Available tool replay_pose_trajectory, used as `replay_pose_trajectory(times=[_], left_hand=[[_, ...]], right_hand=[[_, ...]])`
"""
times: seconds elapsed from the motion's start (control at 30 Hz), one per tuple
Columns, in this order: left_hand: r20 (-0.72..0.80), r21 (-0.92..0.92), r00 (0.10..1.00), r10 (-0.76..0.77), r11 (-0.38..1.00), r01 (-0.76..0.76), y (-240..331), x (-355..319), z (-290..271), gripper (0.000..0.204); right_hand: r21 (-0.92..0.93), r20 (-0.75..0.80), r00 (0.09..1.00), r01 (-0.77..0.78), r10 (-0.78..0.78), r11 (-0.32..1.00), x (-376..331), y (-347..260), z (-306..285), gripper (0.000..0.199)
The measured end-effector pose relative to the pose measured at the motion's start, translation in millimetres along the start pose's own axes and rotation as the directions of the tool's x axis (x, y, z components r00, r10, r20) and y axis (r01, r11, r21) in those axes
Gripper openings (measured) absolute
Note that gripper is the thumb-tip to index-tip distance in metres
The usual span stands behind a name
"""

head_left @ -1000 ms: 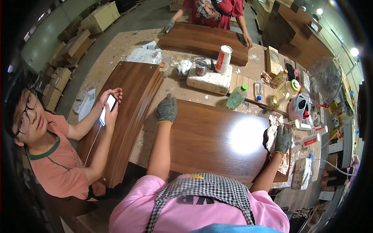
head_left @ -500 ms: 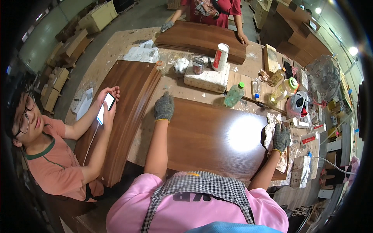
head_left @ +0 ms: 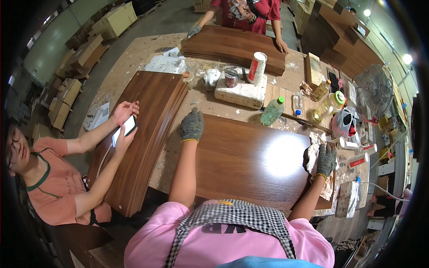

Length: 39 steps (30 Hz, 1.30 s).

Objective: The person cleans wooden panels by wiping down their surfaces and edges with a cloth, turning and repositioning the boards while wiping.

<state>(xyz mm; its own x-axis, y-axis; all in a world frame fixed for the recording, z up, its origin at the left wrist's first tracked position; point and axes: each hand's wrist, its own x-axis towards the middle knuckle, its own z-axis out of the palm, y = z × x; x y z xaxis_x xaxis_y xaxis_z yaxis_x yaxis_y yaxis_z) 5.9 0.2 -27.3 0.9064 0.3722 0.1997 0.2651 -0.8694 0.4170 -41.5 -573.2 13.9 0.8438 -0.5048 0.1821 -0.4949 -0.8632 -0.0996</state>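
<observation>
A large dark brown wooden panel [head_left: 250, 163] lies flat on the workbench in front of me, with a bright lamp glare on its right half. My left hand [head_left: 192, 125], in a grey knit glove, grips the panel's far left corner with fingers curled over the edge. My right hand [head_left: 326, 160], also gloved, grips the panel's right edge, next to a crumpled white rag [head_left: 313, 149].
A stack of brown panels [head_left: 143, 134] lies at the left, where a seated person holds a phone [head_left: 125, 129]. Another person stands behind a far panel stack [head_left: 232, 47]. A green bottle [head_left: 272, 111], cans, a white block [head_left: 241, 91], tubes and a fan [head_left: 373, 91] crowd the bench.
Both hands stay on the panel's edges. My left hand has shifted slightly along the far left corner. The panel has barely moved.
</observation>
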Motion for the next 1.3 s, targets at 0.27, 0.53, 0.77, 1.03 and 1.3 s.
replay_pose_trajectory(times=[0.27, 0.53, 0.77, 1.03, 1.3], left_hand=[[0.061, 0.015, 0.998, -0.009, 1.000, 0.008, 5, 1, -8, 0.045], [0.024, 0.010, 1.000, 0.012, 1.000, -0.012, 1, 2, -4, 0.046], [0.037, 0.012, 0.999, 0.006, 1.000, -0.007, 4, 0, -6, 0.045], [0.039, -0.007, 0.999, 0.002, 1.000, -0.002, -1, 2, -6, 0.046], [0.089, 0.007, 0.996, -0.027, 1.000, 0.027, 5, 3, -9, 0.046]], right_hand=[[-0.061, 0.043, 0.998, -0.050, 0.052, 0.997, 12, 14, 21, 0.061], [-0.044, 0.064, 0.996, -0.057, 0.060, 0.997, 13, 13, 20, 0.062], [-0.042, 0.060, 0.997, -0.043, 0.046, 0.998, 11, 14, 19, 0.062], [-0.042, 0.063, 0.997, -0.045, 0.047, 0.998, 12, 14, 20, 0.062], [-0.049, 0.061, 0.997, -0.049, 0.052, 0.998, 12, 13, 19, 0.063]])
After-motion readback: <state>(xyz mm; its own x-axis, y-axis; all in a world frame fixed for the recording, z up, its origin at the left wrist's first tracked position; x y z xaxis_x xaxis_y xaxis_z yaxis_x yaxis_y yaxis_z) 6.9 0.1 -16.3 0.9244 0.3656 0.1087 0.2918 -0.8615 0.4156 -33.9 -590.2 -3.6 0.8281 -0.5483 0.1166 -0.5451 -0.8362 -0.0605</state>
